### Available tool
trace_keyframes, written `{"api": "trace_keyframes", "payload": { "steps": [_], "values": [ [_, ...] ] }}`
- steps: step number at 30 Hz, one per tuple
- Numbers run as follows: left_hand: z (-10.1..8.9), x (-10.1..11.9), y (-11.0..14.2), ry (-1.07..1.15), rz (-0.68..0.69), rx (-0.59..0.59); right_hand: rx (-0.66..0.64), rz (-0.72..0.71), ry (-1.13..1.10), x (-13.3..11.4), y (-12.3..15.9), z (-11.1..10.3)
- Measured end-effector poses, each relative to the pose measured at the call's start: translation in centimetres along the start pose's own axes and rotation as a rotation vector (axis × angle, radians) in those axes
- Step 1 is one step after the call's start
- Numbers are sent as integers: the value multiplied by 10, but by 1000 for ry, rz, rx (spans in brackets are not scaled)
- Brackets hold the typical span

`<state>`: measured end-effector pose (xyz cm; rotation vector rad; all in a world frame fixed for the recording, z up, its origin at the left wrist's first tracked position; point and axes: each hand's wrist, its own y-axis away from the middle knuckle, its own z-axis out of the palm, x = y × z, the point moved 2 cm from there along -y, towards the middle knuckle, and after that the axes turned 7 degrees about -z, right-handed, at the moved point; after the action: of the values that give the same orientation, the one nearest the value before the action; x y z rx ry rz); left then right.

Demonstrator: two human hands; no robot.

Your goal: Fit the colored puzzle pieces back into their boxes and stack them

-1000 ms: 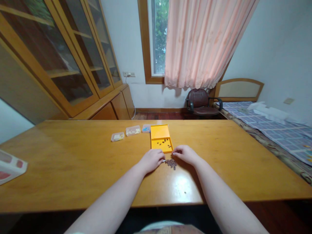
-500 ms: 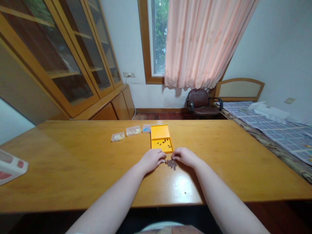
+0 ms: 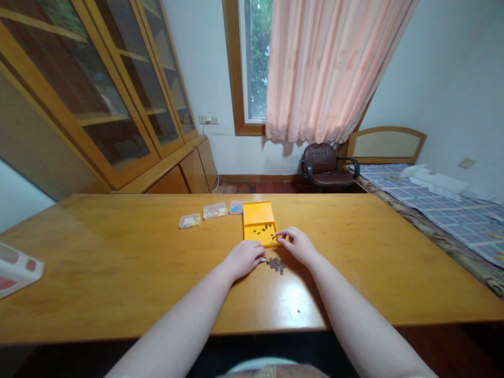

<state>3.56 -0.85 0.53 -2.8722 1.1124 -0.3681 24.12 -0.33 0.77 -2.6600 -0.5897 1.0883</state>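
Observation:
A small heap of dark brown pieces (image 3: 276, 265) lies on the wooden table in front of me. Just left of the heap rests my left hand (image 3: 247, 256), fingers curled and closed near its edge; whatever they hold is too small to name. My right hand (image 3: 297, 244) reaches the right front corner of the open yellow case (image 3: 259, 212), with thumb and fingers drawn together over its rim. Anything in that pinch is too tiny to make out. Several small dark pieces (image 3: 264, 229) lie scattered in the near half of the case.
Left of the case stand clear plastic boxes: one with blue contents (image 3: 236, 208), one with pale pieces (image 3: 214, 211), another with whitish and yellow bits (image 3: 189, 221). A single dark speck (image 3: 298, 311) lies near the front edge. A white and red object (image 3: 19, 270) sits far left.
My right hand has moved up from beside the brown heap to the right front corner of the yellow case. My left hand has stayed almost in place by the heap.

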Motion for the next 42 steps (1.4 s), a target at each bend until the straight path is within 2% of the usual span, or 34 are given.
{"api": "trace_keyframes", "payload": {
  "steps": [3, 6, 9, 11, 17, 20, 25, 29, 31, 35, 37, 40, 42],
  "values": [
    [-2, -2, 0, 21, -20, 36, -173, 66, -47, 5, 7, -10],
    [-4, -9, -2, 24, -142, 144, -335, 144, -158, 10, 13, -11],
    [-3, -18, -4, 27, -285, 224, -375, 160, -225, 11, 15, -7],
    [-1, -21, -4, 32, -317, 234, -387, 172, -220, 10, 16, -5],
    [-2, -18, -2, 41, -301, 231, -388, 152, -99, 2, 18, -4],
    [-4, -10, 0, 60, -200, 183, -395, 121, -68, 0, 16, -2],
    [-2, 5, 1, 63, 15, 14, -384, 75, -11, -2, 15, -1],
    [3, 9, 0, 49, -9, -25, -381, 67, 19, -4, 14, -1],
    [5, 10, -1, 55, -23, -33, -336, 62, 17, -4, 12, 1],
    [7, 9, -1, 64, -27, -31, -42, 67, 24, -4, 5, 2],
    [7, 8, -1, 71, -19, -22, 34, 56, 10, -4, 2, 1],
    [4, 6, 0, 88, -3, 9, 4, 30, 15, -3, 3, -3],
    [1, 2, 0, 98, -27, 61, -94, 57, 2, -2, 6, -5]
  ]
}}
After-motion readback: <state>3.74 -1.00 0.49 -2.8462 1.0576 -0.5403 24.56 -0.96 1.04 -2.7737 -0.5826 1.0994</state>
